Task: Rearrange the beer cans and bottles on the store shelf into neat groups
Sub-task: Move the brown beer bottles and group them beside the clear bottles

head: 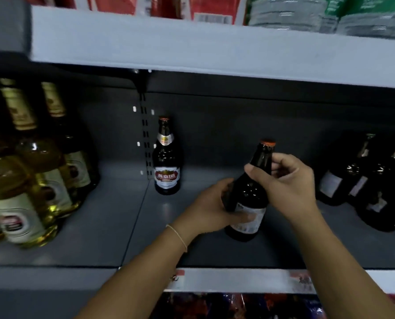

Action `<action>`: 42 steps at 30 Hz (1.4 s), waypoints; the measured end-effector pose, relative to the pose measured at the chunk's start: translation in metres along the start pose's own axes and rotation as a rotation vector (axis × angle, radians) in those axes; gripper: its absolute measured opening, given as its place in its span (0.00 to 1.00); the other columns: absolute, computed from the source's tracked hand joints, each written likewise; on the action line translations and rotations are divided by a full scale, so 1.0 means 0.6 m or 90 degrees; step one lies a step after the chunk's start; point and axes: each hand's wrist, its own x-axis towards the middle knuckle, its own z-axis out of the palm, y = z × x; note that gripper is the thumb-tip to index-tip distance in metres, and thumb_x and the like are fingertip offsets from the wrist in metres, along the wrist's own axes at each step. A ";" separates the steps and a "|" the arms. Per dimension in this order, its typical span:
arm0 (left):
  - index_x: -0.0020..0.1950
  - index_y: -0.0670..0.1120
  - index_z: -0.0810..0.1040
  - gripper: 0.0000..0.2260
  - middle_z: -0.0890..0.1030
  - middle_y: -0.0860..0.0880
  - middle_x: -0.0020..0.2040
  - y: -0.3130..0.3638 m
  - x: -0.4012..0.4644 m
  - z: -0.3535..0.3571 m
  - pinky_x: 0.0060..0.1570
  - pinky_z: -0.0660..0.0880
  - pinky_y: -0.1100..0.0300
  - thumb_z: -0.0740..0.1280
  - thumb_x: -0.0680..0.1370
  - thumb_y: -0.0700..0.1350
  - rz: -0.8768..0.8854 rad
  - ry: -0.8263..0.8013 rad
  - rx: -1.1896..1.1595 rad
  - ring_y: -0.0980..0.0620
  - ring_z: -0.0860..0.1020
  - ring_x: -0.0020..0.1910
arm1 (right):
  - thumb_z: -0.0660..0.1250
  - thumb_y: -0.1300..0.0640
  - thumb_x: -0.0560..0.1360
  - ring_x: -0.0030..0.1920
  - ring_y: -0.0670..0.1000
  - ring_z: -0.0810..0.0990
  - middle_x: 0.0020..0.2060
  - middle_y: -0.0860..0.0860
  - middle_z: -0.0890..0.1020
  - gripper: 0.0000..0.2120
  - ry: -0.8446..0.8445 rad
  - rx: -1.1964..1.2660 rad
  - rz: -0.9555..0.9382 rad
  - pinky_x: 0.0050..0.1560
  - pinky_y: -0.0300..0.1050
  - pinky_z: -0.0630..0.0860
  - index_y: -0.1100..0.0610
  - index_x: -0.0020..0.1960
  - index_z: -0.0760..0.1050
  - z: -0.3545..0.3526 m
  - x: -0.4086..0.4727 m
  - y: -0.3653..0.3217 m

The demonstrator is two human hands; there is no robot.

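Hands are gripping a dark beer bottle (247,194) on the shelf (99,238): left hand (211,208) wrapping its body, right hand (286,180) pinching its neck. Next, likely sliding it beside the lone labelled bottle (167,157).

Dark brown bottle (249,194), orange cap, pale label low on body, tilted slightly, base on or just above the grey shelf (95,226), mid-right. Second brown bottle (167,157) upright at back, red-white label facing out. Clear yellow bottles (30,171) clustered left; dark bottles (371,180) grouped right, blurred.
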 end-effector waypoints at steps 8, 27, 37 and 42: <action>0.69 0.53 0.70 0.37 0.80 0.53 0.61 -0.045 -0.068 -0.137 0.65 0.73 0.49 0.82 0.63 0.43 -0.020 0.036 -0.084 0.54 0.77 0.62 | 0.68 0.72 0.74 0.52 0.48 0.85 0.47 0.46 0.86 0.18 -0.206 0.221 0.006 0.50 0.42 0.80 0.58 0.60 0.76 0.126 -0.029 -0.038; 0.55 0.59 0.73 0.32 0.81 0.58 0.52 -0.087 -0.131 -0.198 0.58 0.76 0.59 0.84 0.58 0.46 0.006 0.227 -0.035 0.62 0.79 0.53 | 0.64 0.71 0.77 0.59 0.46 0.82 0.56 0.51 0.84 0.21 -0.279 0.194 -0.022 0.59 0.40 0.77 0.54 0.67 0.72 0.229 -0.055 -0.055; 0.54 0.61 0.71 0.18 0.79 0.55 0.54 -0.094 -0.136 -0.190 0.54 0.77 0.61 0.74 0.69 0.58 0.050 0.290 0.018 0.61 0.78 0.52 | 0.60 0.71 0.80 0.55 0.47 0.83 0.54 0.51 0.83 0.16 -0.164 0.084 0.124 0.57 0.35 0.77 0.58 0.64 0.74 0.231 -0.160 0.052; 0.56 0.45 0.79 0.11 0.83 0.51 0.52 -0.114 -0.143 -0.213 0.52 0.75 0.65 0.57 0.83 0.46 0.027 0.273 -0.053 0.58 0.80 0.52 | 0.57 0.74 0.80 0.62 0.45 0.79 0.62 0.51 0.80 0.20 -0.179 0.142 0.152 0.64 0.38 0.74 0.60 0.69 0.69 0.241 -0.169 0.058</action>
